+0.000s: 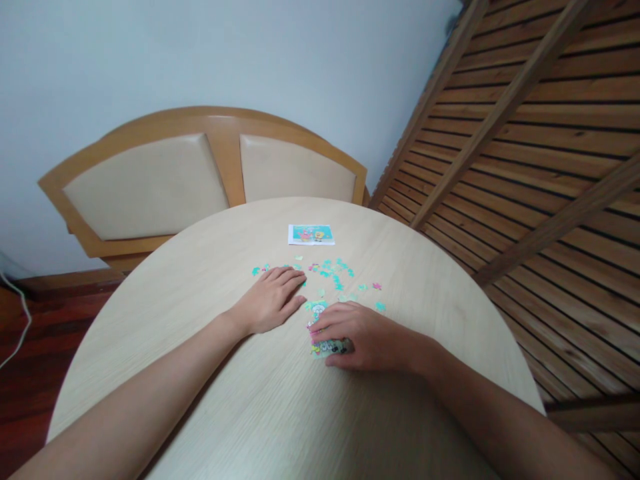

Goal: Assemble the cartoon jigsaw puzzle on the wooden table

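Note:
My left hand (273,300) lies flat on the round wooden table (210,280), palm down, fingers stretched toward loose teal jigsaw pieces (333,272). My right hand (360,335) rests just to its right, fingers curled over a small joined patch of puzzle (320,310), with some of that patch showing beneath the thumb. The fingertips press on the pieces. A small reference picture (311,234) in teal and yellow lies farther back on the table.
A wooden bench back with two beige cushioned panels (200,177) stands behind the table against a pale wall. A slatted wooden frame (525,147) leans at the right. A white cable (17,327) hangs at the far left over dark red floor.

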Action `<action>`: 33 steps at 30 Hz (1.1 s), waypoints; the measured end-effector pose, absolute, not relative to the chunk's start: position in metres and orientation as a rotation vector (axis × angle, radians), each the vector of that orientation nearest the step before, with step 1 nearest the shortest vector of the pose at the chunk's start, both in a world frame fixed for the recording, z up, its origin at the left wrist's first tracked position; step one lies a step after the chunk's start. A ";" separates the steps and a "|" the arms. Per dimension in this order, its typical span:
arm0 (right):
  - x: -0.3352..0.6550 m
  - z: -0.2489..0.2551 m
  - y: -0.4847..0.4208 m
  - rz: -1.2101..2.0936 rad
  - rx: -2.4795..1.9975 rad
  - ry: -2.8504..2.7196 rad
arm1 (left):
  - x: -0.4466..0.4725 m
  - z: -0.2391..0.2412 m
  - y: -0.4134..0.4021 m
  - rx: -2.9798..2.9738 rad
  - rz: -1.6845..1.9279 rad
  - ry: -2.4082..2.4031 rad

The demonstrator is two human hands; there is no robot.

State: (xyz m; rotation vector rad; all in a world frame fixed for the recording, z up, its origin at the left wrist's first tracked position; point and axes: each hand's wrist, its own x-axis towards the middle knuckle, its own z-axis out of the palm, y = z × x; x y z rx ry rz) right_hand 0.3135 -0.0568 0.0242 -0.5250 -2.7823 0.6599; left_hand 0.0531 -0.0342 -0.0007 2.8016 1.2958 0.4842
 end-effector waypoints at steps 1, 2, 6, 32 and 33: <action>0.313 0.024 -0.057 0.661 -0.527 -2.780 | 0.054 -0.001 -0.033 2.804 0.477 1.297; 0.314 0.024 -0.057 0.662 -0.526 -2.776 | 0.055 -0.002 -0.032 2.804 0.462 1.293; 0.314 0.023 -0.057 0.670 -0.525 -2.762 | 0.059 -0.005 -0.026 2.789 0.357 1.254; 0.316 0.029 -0.058 0.702 -0.518 -2.766 | 0.039 0.024 -0.049 2.807 0.529 0.921; 0.316 0.029 -0.058 0.700 -0.517 -2.764 | 0.039 0.023 -0.049 2.796 0.538 0.951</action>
